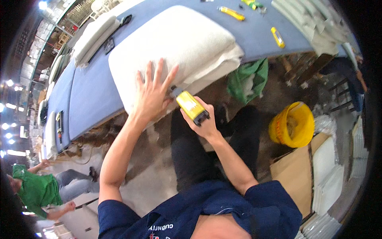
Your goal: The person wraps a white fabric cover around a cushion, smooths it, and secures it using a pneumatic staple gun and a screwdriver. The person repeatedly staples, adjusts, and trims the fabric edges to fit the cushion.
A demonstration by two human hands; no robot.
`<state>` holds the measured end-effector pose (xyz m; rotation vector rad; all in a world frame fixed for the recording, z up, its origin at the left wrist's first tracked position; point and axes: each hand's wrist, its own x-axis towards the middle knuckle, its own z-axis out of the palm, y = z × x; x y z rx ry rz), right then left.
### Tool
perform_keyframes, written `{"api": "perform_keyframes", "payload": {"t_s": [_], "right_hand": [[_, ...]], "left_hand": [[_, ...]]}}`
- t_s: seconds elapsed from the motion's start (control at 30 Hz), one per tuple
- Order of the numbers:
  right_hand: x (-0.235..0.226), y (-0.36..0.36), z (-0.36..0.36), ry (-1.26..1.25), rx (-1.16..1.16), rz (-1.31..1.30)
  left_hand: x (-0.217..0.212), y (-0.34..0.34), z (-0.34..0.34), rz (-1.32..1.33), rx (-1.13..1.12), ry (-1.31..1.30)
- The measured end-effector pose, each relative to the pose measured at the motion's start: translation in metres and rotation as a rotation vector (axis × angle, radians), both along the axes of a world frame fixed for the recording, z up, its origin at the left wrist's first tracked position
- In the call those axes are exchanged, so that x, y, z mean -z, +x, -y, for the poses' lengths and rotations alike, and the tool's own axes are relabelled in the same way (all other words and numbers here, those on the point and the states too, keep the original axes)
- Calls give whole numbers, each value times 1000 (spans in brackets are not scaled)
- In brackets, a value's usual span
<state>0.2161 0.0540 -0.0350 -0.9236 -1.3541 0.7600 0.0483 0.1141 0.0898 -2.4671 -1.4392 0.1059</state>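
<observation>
Cushion (175, 44), cream, lies on blue table (91, 87) at near edge. Left hand (153, 93) splayed flat on it; right hand (201, 119) grips yellow tool (191, 105), nose at cushion's edge. Risk: nose sits beside left fingers, slip could hit them; cushion overhangs, may slide off.

A pale rectangular label (190, 104) lies along the top face of the yellow hand tool (192, 106), just above the curled fingers of the right hand (203, 124) that grip the tool. Well to the right of those fingers and lower, a brown cardboard box (289, 175) stands open. Stacks of flat white packs (328, 180) lie against its far side. A crumpled clear plastic bag (324, 123) sits above these. Beyond the spread fingertips of the left hand (153, 93), up and to the left, lies a dark flat rectangle (109, 45). Whether it is a screen cannot be told.
</observation>
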Motion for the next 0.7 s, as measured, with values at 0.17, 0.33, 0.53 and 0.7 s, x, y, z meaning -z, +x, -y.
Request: {"api": "perform_keyframes", "payload": {"t_s": [0.17, 0.33, 0.53, 0.7], "right_hand": [[-94, 76, -27, 105, 286, 204], [-156, 158, -149, -79, 631, 963], [-128, 242, -243, -246, 173, 1181], [-76, 398, -260, -338, 1013, 1372]], "left_hand": [[44, -4, 38, 212, 27, 70], [100, 20, 106, 576, 139, -253], [138, 18, 175, 955, 87, -367], [122, -18, 189, 1192, 29, -43]]}}
